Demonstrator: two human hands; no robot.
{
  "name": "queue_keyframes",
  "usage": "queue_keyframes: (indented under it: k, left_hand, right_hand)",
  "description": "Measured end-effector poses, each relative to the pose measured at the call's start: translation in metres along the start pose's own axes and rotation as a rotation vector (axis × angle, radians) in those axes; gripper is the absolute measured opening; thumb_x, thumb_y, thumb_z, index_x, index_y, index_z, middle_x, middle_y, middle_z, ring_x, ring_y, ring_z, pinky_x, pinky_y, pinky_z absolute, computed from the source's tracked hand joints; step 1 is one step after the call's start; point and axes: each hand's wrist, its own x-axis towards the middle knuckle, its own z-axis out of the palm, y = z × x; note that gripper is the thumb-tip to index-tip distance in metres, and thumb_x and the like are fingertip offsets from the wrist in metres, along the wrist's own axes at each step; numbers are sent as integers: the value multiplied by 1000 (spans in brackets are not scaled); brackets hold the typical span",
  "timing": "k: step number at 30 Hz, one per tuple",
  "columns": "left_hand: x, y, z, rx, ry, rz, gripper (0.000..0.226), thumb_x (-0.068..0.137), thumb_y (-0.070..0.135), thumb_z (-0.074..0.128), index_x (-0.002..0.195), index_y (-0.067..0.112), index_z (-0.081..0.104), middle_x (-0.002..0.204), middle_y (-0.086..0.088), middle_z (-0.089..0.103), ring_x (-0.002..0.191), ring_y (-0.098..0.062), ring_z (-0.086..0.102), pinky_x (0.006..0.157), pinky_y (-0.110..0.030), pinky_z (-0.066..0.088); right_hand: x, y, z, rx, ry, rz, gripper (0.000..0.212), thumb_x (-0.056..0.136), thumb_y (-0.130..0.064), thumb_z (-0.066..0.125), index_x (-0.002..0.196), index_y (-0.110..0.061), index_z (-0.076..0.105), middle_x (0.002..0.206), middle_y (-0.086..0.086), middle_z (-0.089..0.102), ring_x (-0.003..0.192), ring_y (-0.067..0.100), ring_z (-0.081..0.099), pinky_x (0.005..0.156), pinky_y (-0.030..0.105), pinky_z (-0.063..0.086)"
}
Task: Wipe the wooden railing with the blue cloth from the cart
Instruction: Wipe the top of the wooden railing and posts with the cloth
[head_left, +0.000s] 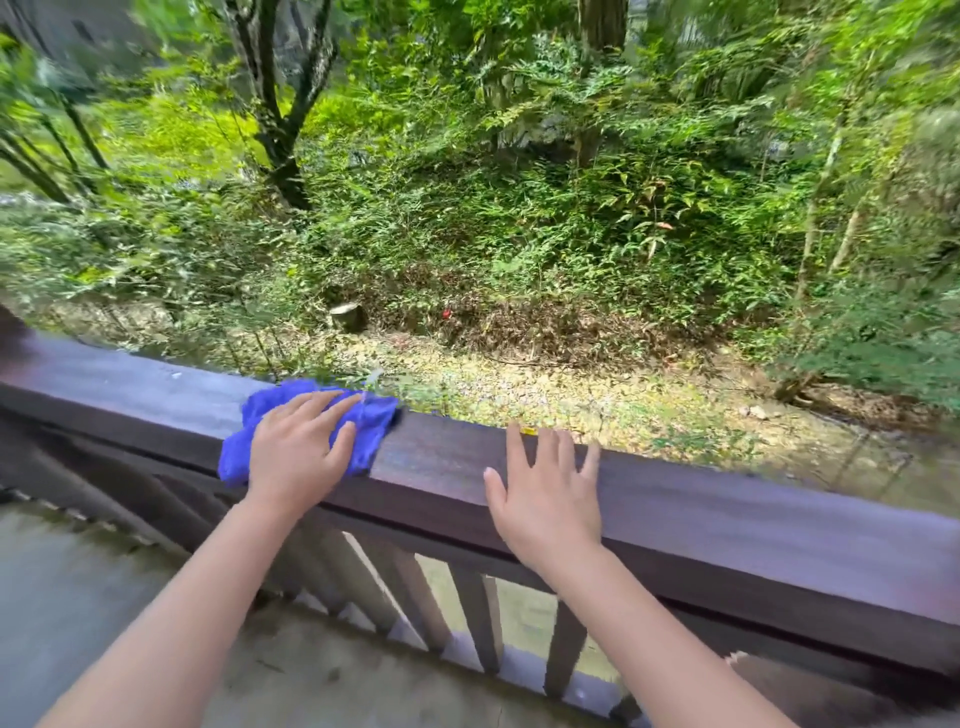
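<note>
The dark wooden railing (727, 519) runs across the view from upper left to lower right. A crumpled blue cloth (371, 423) lies on its flat top, left of centre. My left hand (298, 449) presses flat on the cloth with fingers spread, and one corner of the cloth hangs over the near edge. My right hand (548, 493) rests flat on the bare rail top further right, fingers apart, holding nothing. The cart is not in view.
Slanted wooden balusters (472, 613) stand under the rail. A grey concrete floor (78, 597) lies on my side at lower left. Beyond the rail the ground drops to leaf litter, bushes and trees (280, 104).
</note>
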Motion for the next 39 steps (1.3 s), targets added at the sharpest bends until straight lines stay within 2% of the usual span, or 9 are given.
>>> queue_keyframes:
  k: [2, 4, 9, 13, 20, 26, 30, 34, 39]
  left_hand:
    - [3, 6, 4, 28, -8, -164, 52, 81, 42, 28, 120, 24, 59, 126, -4, 61, 119, -24, 51, 100, -48, 33]
    - [-1, 27, 10, 35, -14, -211, 50, 80, 40, 33, 120, 24, 57, 128, -5, 59, 120, -25, 50, 101, -52, 28]
    - [-11, 38, 17, -2, 36, 175, 42, 81, 41, 40, 117, 29, 59, 119, 2, 66, 112, -22, 58, 96, -51, 40]
    - [4, -25, 15, -13, 30, 476, 41, 82, 38, 40, 117, 29, 60, 120, 3, 66, 108, -21, 62, 89, -43, 49]
    - [43, -191, -5, 25, -38, 116, 53, 81, 43, 26, 122, 28, 58, 126, -1, 63, 118, -23, 55, 98, -41, 40]
    - [50, -187, 7, 81, -46, -168, 43, 88, 38, 40, 129, 30, 48, 139, 1, 50, 129, -21, 40, 105, -50, 25]
    - [41, -166, 8, 72, -68, 3, 47, 87, 40, 35, 132, 30, 43, 140, 0, 48, 128, -22, 40, 103, -50, 25]
    - [43, -172, 2, 38, -67, 239, 44, 86, 38, 39, 128, 29, 50, 133, -2, 56, 122, -23, 50, 98, -50, 37]
    - [60, -217, -1, -39, -81, 471, 41, 83, 35, 39, 118, 27, 60, 128, 4, 61, 114, -20, 58, 89, -37, 44]
  right_hand:
    - [6, -18, 3, -11, 2, 11, 62, 92, -48, 20, 145, -17, 13, 142, 18, 36, 133, 34, 26, 113, 61, 8]
    - [8, -29, 4, -11, 29, 32, 61, 91, -46, 22, 144, -17, 18, 140, 17, 41, 131, 34, 32, 113, 58, 12]
    - [10, -43, 9, -52, 181, 115, 52, 88, -38, 43, 133, -13, 44, 122, 20, 57, 116, 37, 49, 106, 55, 32]
    - [23, -78, 17, -68, 165, 130, 53, 89, -36, 40, 135, -11, 41, 122, 21, 56, 117, 36, 47, 108, 52, 29]
    - [51, -147, 31, -60, 102, 66, 58, 93, -41, 27, 142, -10, 25, 135, 20, 44, 128, 34, 35, 113, 48, 20]
    - [68, -190, 34, -57, 73, -10, 57, 92, -37, 27, 141, -9, 26, 134, 17, 47, 125, 34, 38, 113, 48, 22]
    - [71, -198, 33, -89, 72, -8, 58, 87, -36, 20, 138, -13, 34, 130, 16, 53, 121, 34, 44, 110, 48, 30]
    - [71, -214, 30, -90, 86, 65, 64, 81, -34, 18, 128, -3, 48, 113, 26, 60, 106, 42, 53, 101, 56, 37]
    - [88, -263, 33, -103, 74, 66, 59, 79, -32, 25, 118, 1, 55, 98, 24, 63, 94, 42, 58, 95, 56, 43]
